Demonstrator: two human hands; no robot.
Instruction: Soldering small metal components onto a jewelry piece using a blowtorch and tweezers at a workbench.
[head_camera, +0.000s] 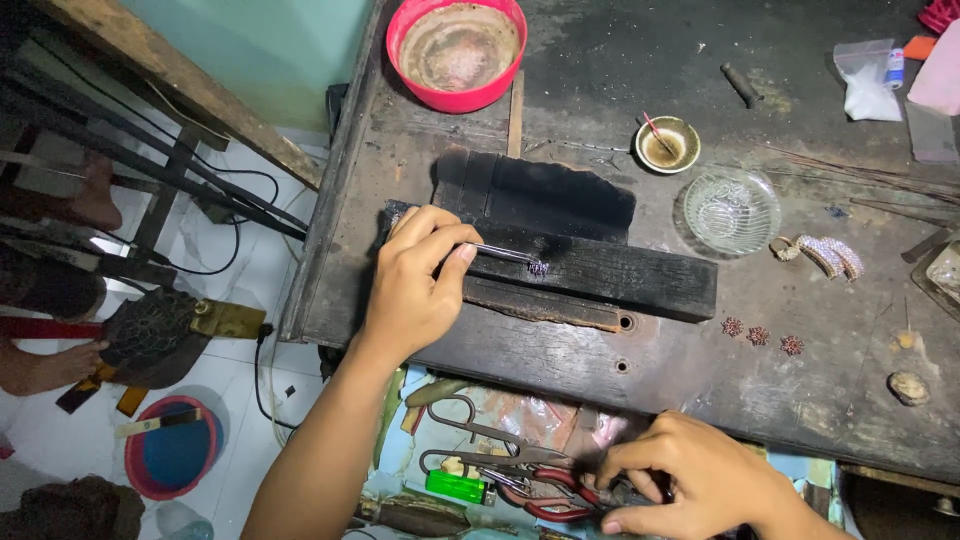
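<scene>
My left hand (418, 280) is shut on thin metal tweezers (500, 252), whose tip pinches a small dark jewelled piece (538, 267) over a charred black wooden block (610, 272). My right hand (690, 480) reaches down into an open drawer (480, 440) below the bench edge, fingers closed on a small tool among red-handled pliers (545, 495); what exactly it grips is hidden. Large metal shears (480, 435) and a green lighter (455, 487) lie in the same drawer.
On the dark workbench (700, 380) sit a red bowl (457, 50), a small brass cup (668, 145), a glass dish (731, 210), three red jewelled pieces (760, 335), a beaded curved ornament (830, 255) and plastic bags (868, 80). Another person's feet (40, 365) rest on the floor at left.
</scene>
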